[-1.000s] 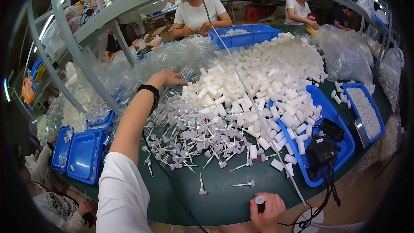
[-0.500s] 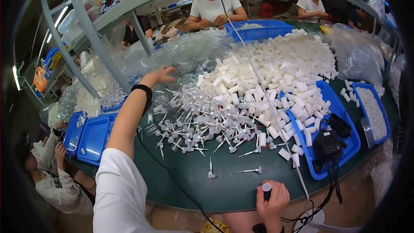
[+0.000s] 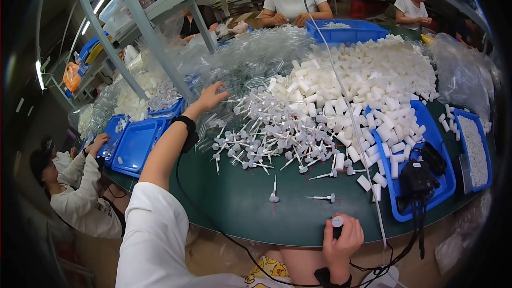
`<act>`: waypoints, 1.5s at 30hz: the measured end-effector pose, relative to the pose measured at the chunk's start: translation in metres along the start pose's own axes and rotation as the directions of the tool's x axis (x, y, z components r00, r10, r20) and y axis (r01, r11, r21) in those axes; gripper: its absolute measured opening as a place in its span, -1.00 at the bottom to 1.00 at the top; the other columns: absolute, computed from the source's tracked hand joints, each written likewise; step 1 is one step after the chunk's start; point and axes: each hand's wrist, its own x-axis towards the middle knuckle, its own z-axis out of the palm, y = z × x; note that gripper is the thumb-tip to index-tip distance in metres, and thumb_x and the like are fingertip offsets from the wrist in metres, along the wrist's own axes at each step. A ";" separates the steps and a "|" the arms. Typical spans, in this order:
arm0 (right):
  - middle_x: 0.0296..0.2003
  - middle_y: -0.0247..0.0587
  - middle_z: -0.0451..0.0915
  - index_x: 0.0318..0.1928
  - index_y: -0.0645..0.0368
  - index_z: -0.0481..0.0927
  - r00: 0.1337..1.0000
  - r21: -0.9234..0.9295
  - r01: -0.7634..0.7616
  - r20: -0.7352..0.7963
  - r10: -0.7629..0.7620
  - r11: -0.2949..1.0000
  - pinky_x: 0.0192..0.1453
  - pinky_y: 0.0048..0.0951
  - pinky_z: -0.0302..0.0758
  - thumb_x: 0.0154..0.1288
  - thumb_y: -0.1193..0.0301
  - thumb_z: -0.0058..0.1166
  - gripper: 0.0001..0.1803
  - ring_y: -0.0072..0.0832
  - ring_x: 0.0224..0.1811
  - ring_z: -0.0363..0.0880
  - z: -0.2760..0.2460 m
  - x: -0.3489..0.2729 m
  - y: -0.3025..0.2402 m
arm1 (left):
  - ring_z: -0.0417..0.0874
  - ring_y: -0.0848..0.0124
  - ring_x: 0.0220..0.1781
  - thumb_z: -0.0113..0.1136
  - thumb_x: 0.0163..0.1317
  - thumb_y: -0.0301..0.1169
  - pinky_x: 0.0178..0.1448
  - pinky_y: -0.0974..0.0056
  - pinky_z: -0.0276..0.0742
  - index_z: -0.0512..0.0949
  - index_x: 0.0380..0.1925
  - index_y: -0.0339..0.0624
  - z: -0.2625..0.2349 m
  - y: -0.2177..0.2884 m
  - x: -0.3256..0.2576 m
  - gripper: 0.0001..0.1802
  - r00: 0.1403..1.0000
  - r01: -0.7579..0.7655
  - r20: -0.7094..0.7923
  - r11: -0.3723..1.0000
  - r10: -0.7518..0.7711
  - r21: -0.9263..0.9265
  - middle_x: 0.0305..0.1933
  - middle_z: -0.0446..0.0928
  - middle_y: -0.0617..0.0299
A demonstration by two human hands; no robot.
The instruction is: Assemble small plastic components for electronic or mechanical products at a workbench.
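My left hand (image 3: 212, 97) reaches far out to the edge of a heap of clear plastic tubes (image 3: 240, 56). Its fingers are apart, and I see nothing held in them. Close to the table's front edge, my right hand (image 3: 344, 239) is closed around a small black cylinder with a pale round top (image 3: 337, 222). Beyond the right hand lie two loose thin white sticks with grey winged heads, one pointing away (image 3: 274, 194) and one sideways (image 3: 321, 198). A pile of the same winged sticks (image 3: 277, 128) spreads across the middle of the green table (image 3: 240, 208).
White cylinders (image 3: 368, 74) are heaped behind the sticks. A blue tray (image 3: 450, 181) at right holds black cabled devices (image 3: 418, 178). A white cord (image 3: 344, 96) crosses the view; a black cable (image 3: 200, 213) runs under my left arm. Grey shelf posts (image 3: 154, 37) stand at left. Other people sit around.
The whole view has swung, so the scene sits further right and slightly higher or lower in places. My left hand stays by the tubes; my right hand still grips the black cylinder.
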 end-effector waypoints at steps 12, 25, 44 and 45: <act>-0.43 -0.20 0.50 -0.23 0.21 0.47 0.999 0.006 0.033 -0.021 -0.032 0.999 -0.46 -0.32 0.34 0.05 0.38 0.22 -0.71 -0.24 -0.49 0.44 -0.002 0.001 0.002 | 0.43 0.14 0.00 0.11 0.07 0.10 0.18 0.13 0.17 0.44 0.05 -0.03 0.017 0.007 -0.052 -0.38 0.950 0.177 -0.247 0.981 -0.191 -0.080 -0.09 0.49 0.04; -0.44 -0.21 0.49 -0.22 0.20 0.48 0.997 0.024 0.056 -0.052 -0.054 0.998 -0.45 -0.32 0.34 0.06 0.36 0.23 -0.70 -0.26 -0.47 0.44 -0.002 -0.002 0.004 | 0.33 0.04 0.09 0.07 0.08 0.17 0.16 0.04 0.26 0.42 0.11 0.00 0.027 0.049 -0.084 -0.32 0.856 0.349 -0.372 0.932 -0.358 -0.094 -0.06 0.51 0.17; -0.44 -0.22 0.49 -0.22 0.19 0.48 1.000 0.089 0.016 -0.016 -0.015 0.996 -0.39 -0.28 0.35 0.08 0.41 0.21 -0.74 -0.23 -0.44 0.45 -0.004 0.001 0.000 | 0.23 0.07 0.16 0.05 0.08 0.18 0.24 -0.06 0.08 0.42 0.12 0.10 0.056 0.095 -0.102 -0.34 0.755 0.434 -0.420 0.864 -0.503 -0.255 -0.10 0.53 0.30; -0.42 -0.23 0.49 -0.21 0.19 0.49 0.999 0.076 0.035 -0.016 -0.034 0.997 -0.40 -0.31 0.36 0.06 0.40 0.23 -0.72 -0.25 -0.44 0.45 -0.004 0.000 0.001 | 0.22 0.07 0.18 0.05 0.08 0.18 0.25 -0.07 0.06 0.42 0.13 0.10 0.056 0.096 -0.103 -0.34 0.747 0.443 -0.416 0.854 -0.519 -0.272 -0.09 0.53 0.30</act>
